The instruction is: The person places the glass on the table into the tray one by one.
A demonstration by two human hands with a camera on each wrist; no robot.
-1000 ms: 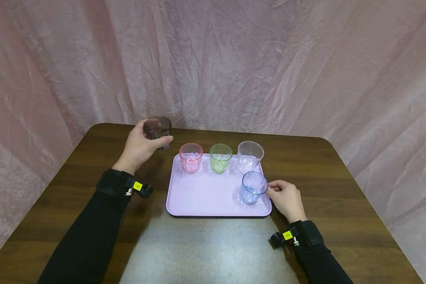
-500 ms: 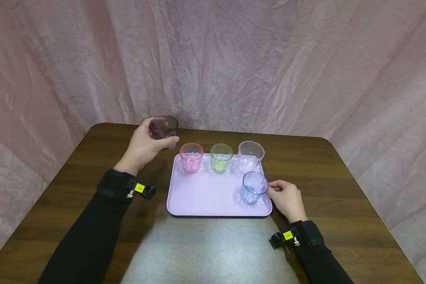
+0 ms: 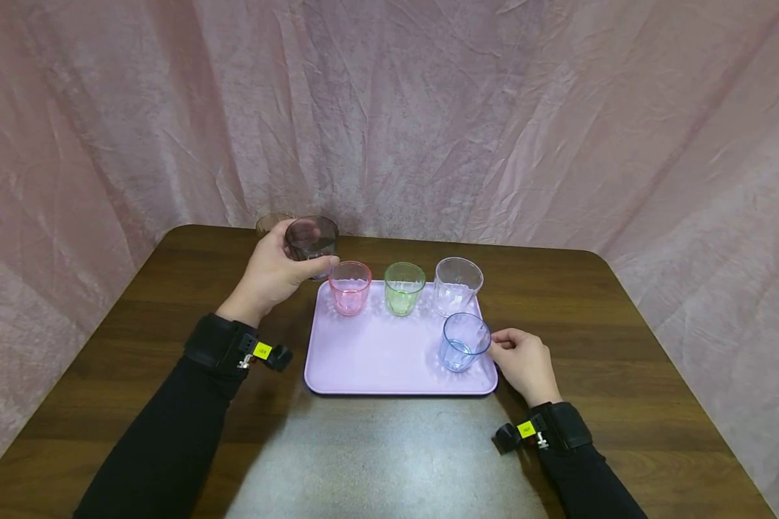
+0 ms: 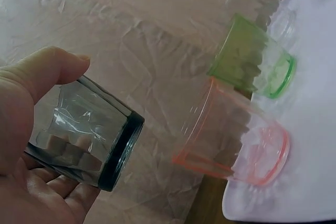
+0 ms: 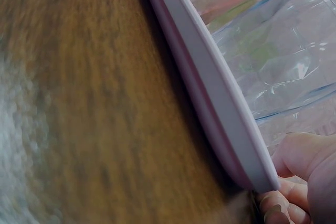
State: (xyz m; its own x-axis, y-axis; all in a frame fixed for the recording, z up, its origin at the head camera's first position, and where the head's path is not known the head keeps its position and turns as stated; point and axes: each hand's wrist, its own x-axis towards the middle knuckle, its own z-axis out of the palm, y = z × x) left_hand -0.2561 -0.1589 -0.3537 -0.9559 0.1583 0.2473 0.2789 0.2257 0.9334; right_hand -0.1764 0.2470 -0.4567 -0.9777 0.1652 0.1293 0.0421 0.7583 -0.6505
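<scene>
My left hand grips a smoky grey glass, thumb on one side and fingers on the other. It hangs above the table, just left of the pink glass. A lilac tray carries that pink glass, a green glass and a clear glass along its far side. Nearer, at the right, stands a blue glass. My right hand pinches the tray's right rim beside the blue glass; in the right wrist view the thumb lies over the rim and curled fingers below.
A brownish glass stands behind my left hand, mostly hidden by it. The wooden table ends at a pink curtain along the back.
My left hand has carried the smoky grey glass to the right, closer to the pink glass, uncovering some of the brownish glass behind. My right hand has stayed at the tray's rim.
</scene>
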